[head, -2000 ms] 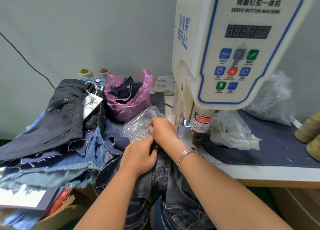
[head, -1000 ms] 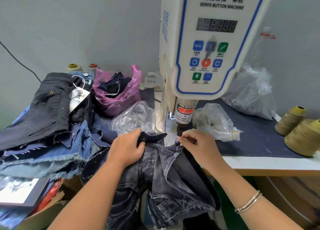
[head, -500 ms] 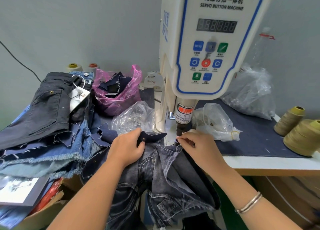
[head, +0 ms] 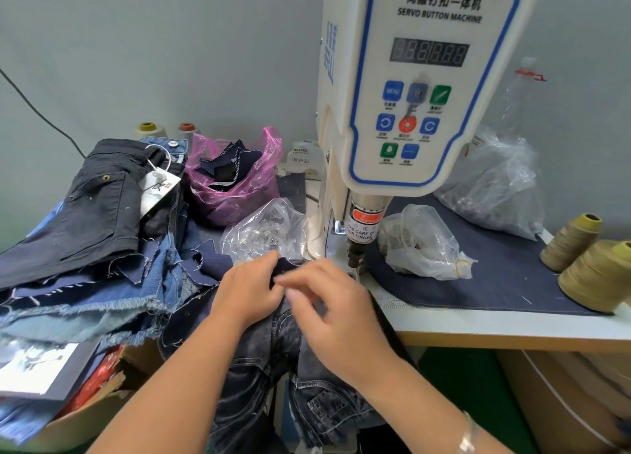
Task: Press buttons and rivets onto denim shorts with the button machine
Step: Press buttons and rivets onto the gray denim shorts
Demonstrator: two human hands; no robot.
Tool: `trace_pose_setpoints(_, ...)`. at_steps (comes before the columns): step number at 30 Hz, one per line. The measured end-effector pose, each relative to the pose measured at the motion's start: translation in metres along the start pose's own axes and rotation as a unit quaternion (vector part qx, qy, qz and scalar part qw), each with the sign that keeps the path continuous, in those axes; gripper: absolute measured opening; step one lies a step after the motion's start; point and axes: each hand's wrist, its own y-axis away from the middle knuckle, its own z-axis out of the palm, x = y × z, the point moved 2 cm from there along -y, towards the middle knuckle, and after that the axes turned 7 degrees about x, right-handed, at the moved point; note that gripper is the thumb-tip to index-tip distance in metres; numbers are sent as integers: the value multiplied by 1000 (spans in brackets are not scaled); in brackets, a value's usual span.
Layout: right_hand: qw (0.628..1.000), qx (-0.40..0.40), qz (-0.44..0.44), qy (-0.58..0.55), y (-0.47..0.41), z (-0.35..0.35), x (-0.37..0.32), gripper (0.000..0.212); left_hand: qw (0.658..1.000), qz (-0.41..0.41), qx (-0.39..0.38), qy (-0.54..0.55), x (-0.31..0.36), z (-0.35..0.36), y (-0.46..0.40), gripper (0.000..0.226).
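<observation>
Dark grey washed denim shorts [head: 273,361] hang off the table's front edge below the white servo button machine [head: 403,88]. My left hand [head: 249,291] grips the waistband, thumb over a dark flap. My right hand [head: 336,303] is blurred with motion; it sits just left of the machine's punch [head: 355,257], fingers reaching toward the waistband beside my left hand. Whether it holds anything is unclear.
A clear bag of metal fasteners [head: 269,231] lies behind my hands, another clear bag [head: 423,245] right of the punch. A pile of denim shorts [head: 88,235] fills the left side, with a pink bag of scraps [head: 235,177]. Thread cones [head: 587,259] stand at right.
My right hand has left the spot under the punch and moved left toward my left hand. The waistband edge has come away from the punch.
</observation>
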Motion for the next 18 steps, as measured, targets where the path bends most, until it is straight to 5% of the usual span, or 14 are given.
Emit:
trace_pose_setpoints(3, 997, -59, 43, 9, -45, 44, -3, 21, 997, -47, 4, 59, 8, -4, 2, 47)
trace_pose_setpoints(6, 976, -177, 63, 113, -83, 90, 13, 36, 992, -25, -99, -72, 2, -1, 2, 51)
trace_pose_setpoints(10, 882, -296, -161, 329, -102, 128, 30, 55, 975, -9, -144, -169, -5, 2, 1, 55)
trace_pose_setpoints(14, 809, -278, -270, 442, -108, 142, 33, 26, 989, -29, -111, -98, -5, -1, -3, 50)
trace_pose_setpoints(16, 819, -237, -285, 437, -114, 134, 29, 19, 994, -17, -91, -66, 2, -6, -4, 43)
trace_pose_setpoints(18, 888, -185, -250, 339, -115, 118, 18, 12, 997, 7, -33, -76, 9, -7, -2, 35)
